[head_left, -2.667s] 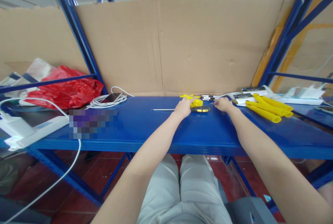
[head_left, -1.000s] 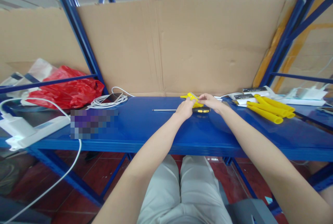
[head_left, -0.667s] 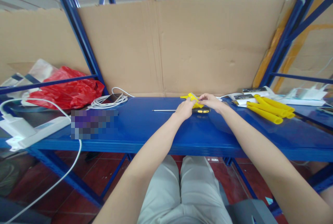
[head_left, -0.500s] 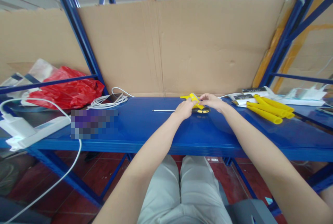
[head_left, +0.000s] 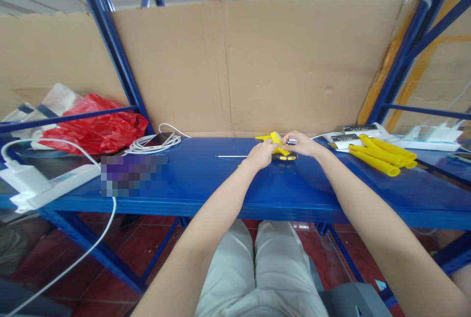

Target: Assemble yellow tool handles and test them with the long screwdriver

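Observation:
A yellow plastic part (head_left: 275, 137) with a narrow arm sticking out to the left is held in my left hand (head_left: 262, 154), whose fingers are closed round its lower end. My right hand (head_left: 302, 144) is close against its right side. Between the right fingertips is pinched a small shiny metal piece (head_left: 292, 141), too small to name. Just below both hands, a screwdriver (head_left: 287, 157) with a black and yellow handle lies on the blue table (head_left: 206, 179), its thin shaft pointing left. The left hand hides part of the screwdriver.
Several yellow tubes (head_left: 382, 156) and some black-and-white packets (head_left: 345, 139) lie to the right. On the left are a coiled white cable (head_left: 152, 144), a red plastic bag (head_left: 99, 125), a blurred-out purple object (head_left: 125, 170) and a power strip (head_left: 69, 182). A cardboard wall (head_left: 294, 62) closes the back.
The small metal piece now shows in my right fingers, where it was not visible before. The right hand has turned slightly; the left hand and yellow part stay almost in place.

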Demonstrator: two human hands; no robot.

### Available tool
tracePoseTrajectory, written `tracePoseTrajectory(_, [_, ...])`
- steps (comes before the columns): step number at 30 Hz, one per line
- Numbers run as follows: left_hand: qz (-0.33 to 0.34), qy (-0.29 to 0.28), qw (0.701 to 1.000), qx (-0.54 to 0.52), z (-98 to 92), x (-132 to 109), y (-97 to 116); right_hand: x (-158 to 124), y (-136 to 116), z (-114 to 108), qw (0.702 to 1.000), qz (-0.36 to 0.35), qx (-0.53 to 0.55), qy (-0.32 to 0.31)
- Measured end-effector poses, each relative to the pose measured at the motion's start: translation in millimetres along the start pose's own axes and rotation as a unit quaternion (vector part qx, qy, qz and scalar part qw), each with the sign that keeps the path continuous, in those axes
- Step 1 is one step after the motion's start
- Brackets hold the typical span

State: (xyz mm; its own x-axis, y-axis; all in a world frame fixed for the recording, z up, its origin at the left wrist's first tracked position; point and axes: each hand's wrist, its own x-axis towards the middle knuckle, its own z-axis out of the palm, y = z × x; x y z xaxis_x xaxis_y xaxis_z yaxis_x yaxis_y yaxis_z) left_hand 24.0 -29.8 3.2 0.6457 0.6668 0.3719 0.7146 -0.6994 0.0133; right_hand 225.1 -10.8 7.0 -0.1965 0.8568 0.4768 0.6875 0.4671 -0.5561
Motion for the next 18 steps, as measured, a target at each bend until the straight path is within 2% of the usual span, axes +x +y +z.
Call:
tracePoseTrajectory(3, [-0.018,0.007,1.000,0.001,-0.5,1,1,6,5,0,0.995,-0.084,-0.048,0.001])
tracePoseTrajectory(7, [-0.032,0.003,0.999,0.002,-0.2,1,2,12,14,5,0.991,-0.112,-0.078,0.009])
tracePoseTrajectory(14, [-0.058,0.014,0.998,-0.018,0.7,0,3,12,13,17,0.995,-0.046,-0.066,0.051])
tracePoseTrajectory(18, [-0.081,0.032,0.995,-0.040,0.3,2,3,9,5,23,0.992,0.035,0.009,0.124])
